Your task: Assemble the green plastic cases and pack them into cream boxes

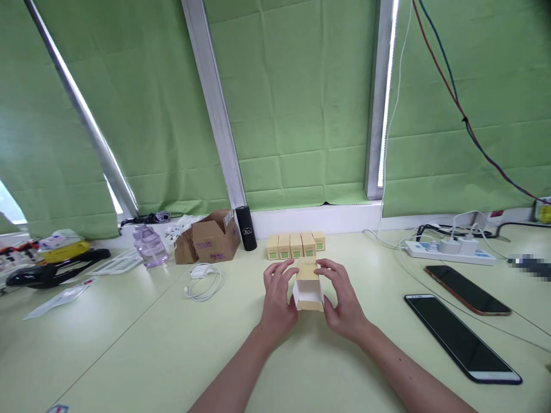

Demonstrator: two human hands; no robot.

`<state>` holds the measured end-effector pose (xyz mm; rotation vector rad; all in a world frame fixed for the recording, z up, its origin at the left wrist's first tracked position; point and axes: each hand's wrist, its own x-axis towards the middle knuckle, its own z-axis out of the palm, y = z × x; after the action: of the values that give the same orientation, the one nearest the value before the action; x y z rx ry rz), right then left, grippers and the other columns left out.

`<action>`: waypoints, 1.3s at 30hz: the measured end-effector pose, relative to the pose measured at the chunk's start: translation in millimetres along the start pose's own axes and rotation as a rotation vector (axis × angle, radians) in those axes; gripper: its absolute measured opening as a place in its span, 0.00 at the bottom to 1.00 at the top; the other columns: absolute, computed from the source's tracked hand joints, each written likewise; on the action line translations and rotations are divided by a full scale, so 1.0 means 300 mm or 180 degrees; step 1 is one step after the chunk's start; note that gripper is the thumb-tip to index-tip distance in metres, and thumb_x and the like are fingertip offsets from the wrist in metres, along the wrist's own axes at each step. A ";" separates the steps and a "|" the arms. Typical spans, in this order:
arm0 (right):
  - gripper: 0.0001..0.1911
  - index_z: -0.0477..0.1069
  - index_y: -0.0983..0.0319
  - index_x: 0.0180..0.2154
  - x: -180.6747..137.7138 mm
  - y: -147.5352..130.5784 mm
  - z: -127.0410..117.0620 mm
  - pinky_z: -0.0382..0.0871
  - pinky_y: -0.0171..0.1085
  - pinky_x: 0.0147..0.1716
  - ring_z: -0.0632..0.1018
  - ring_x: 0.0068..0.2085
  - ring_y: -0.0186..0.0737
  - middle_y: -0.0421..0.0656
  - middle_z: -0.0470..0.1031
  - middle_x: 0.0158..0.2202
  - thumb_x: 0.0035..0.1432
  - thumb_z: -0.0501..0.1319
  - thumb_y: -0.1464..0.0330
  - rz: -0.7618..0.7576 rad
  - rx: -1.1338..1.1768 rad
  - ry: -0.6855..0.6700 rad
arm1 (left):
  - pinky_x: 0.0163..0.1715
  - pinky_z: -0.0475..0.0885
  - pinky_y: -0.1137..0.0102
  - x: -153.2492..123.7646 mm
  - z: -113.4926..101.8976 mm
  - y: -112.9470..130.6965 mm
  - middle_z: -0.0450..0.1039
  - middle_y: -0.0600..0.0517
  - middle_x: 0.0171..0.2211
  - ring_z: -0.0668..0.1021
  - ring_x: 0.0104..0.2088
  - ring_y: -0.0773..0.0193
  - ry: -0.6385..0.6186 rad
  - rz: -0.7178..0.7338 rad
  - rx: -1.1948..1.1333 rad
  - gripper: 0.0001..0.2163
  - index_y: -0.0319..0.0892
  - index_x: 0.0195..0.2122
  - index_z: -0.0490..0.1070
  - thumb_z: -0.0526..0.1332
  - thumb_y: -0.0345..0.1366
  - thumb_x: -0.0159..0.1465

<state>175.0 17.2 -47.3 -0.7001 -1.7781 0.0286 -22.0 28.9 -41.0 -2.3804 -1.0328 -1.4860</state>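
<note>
Between my two hands is a small yellow cardboard box (pixel 307 273) with its near end open, so its white inside shows. A flap points toward me at the bottom of the opening. My left hand (pixel 279 295) grips the box's left side, fingers on the upper edge and thumb low. On the other side, my right hand (pixel 343 298) holds it the same way. Just behind stands a row of several similar yellow boxes (pixel 296 246), their green-marked ends facing me.
A brown carton (pixel 213 240), a black cylinder (pixel 246 228), a purple bottle (pixel 150 246) and a coiled white charger cable (pixel 204 282) lie left. To the right are two phones (pixel 462 338) and a power strip (pixel 450 252) with cables. Green blinds (pixel 297 103) hang behind the table.
</note>
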 end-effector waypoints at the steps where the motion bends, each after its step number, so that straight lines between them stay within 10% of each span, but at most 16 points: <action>1: 0.32 0.61 0.53 0.60 -0.002 -0.001 0.001 0.70 0.60 0.58 0.67 0.65 0.58 0.51 0.63 0.63 0.55 0.56 0.79 -0.0003 -0.0005 -0.0018 | 0.58 0.66 0.48 0.002 -0.002 0.003 0.65 0.40 0.63 0.63 0.62 0.45 -0.0026 -0.0001 -0.0005 0.22 0.47 0.59 0.62 0.63 0.30 0.65; 18: 0.33 0.57 0.55 0.61 -0.034 0.103 0.041 0.71 0.62 0.54 0.67 0.60 0.57 0.51 0.65 0.58 0.55 0.56 0.76 0.0985 -0.0403 0.0338 | 0.56 0.67 0.48 0.003 -0.019 0.010 0.61 0.40 0.59 0.66 0.60 0.44 0.0000 0.0389 -0.0154 0.21 0.49 0.52 0.61 0.66 0.33 0.59; 39: 0.31 0.59 0.54 0.60 -0.029 0.076 0.037 0.70 0.62 0.55 0.67 0.60 0.56 0.49 0.66 0.57 0.55 0.56 0.76 0.1014 -0.0237 0.0205 | 0.55 0.71 0.55 0.020 -0.008 0.038 0.74 0.40 0.52 0.76 0.54 0.49 0.0281 -0.1282 -0.2652 0.22 0.42 0.58 0.67 0.65 0.47 0.67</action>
<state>176.4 35.4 -66.9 -1.0216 -1.5980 0.1538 -15.1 22.1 -32.3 -2.6414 -1.0521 -2.5513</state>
